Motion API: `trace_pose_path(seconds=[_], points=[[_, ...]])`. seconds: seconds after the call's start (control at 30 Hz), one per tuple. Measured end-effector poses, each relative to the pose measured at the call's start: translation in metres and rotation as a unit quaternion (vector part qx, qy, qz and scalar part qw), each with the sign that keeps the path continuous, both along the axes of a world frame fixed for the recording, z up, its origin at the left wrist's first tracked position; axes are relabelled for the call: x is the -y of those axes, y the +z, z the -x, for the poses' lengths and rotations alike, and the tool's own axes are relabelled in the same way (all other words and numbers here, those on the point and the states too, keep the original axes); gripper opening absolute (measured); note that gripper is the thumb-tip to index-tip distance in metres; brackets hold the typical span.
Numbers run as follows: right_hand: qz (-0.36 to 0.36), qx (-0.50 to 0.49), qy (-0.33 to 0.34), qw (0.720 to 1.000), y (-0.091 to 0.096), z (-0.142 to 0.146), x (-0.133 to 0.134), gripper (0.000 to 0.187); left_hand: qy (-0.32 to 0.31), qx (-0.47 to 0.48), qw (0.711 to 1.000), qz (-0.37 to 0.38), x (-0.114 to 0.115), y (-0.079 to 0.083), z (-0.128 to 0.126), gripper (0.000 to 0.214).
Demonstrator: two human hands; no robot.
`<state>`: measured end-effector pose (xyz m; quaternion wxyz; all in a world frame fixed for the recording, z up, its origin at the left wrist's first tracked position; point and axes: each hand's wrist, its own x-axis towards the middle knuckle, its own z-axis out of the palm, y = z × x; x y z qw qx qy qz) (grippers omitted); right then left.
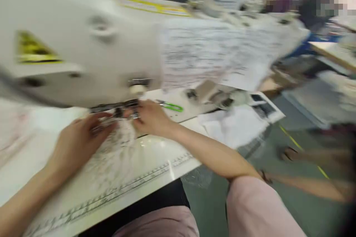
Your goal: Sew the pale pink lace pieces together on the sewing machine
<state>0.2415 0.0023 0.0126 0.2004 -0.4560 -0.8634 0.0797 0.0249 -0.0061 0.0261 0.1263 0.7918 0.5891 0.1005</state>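
Beneath the head of a large pale sewing machine [83,44], both of my hands work close to the needle area [135,109]. My left hand [73,139] is closed, its thumb and fingers pinched on a sheer, patterned piece of lace fabric [119,148] that drapes over the machine bed. From the other side my right hand [151,118] reaches in, fingers curled at the presser foot; whatever they grip is hidden. Just behind that hand lies a pair of green-handled thread snips [174,107]. The picture is smeared by motion.
Printed paper sheets [211,52] hang against the machine. White cloth or paper [236,126] lies right of the bed, near a brown box-like piece [207,90]. A printed ruler scale [133,181] runs along the table front. Another person's arms [311,185] show at right.
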Motion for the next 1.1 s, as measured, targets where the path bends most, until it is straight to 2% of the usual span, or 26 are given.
trace_pose_path(seconds=[0.03,0.1,0.17,0.23,0.27,0.33,0.47,0.63,0.9,1.1], points=[[-0.034,-0.006,0.003,0.999,-0.006,0.0,-0.001,0.025,0.002,0.006,0.999,-0.031,-0.003,-0.001,0.003,0.033],[-0.091,-0.004,0.035,0.995,-0.012,-0.002,-0.001,0.028,-0.072,0.007,0.991,-0.115,-0.007,-0.004,0.005,0.025],[-0.108,0.002,0.05,0.993,-0.014,-0.003,0.002,0.03,-0.091,-0.018,0.967,-0.236,-0.005,-0.003,0.002,0.022],[-0.117,-0.006,0.05,0.992,-0.011,-0.003,0.006,0.031,-0.145,-0.041,0.943,-0.296,0.005,0.0,-0.004,0.018],[-0.129,-0.011,0.042,0.991,-0.01,-0.003,0.008,0.031,-0.172,-0.041,0.937,-0.302,0.012,0.002,-0.008,0.017],[-0.151,-0.013,0.043,0.987,-0.007,-0.003,0.009,0.031,-0.217,-0.041,0.932,-0.286,0.025,0.002,-0.013,0.021],[-0.154,0.032,0.058,0.986,-0.006,-0.005,0.009,0.034,-0.244,-0.071,0.932,-0.259,0.037,-0.011,-0.012,0.034],[-0.114,0.057,0.024,0.992,-0.006,-0.003,0.014,0.034,-0.253,-0.075,0.938,-0.226,0.027,-0.023,0.002,0.041],[-0.082,0.038,0.007,0.996,-0.011,0.004,0.009,0.035,-0.242,-0.031,0.946,-0.212,0.009,-0.026,0.008,0.04],[-0.031,0.054,-0.01,0.998,-0.002,0.007,0.009,0.03,-0.224,0.0,0.955,-0.193,0.004,-0.027,0.009,0.036]])
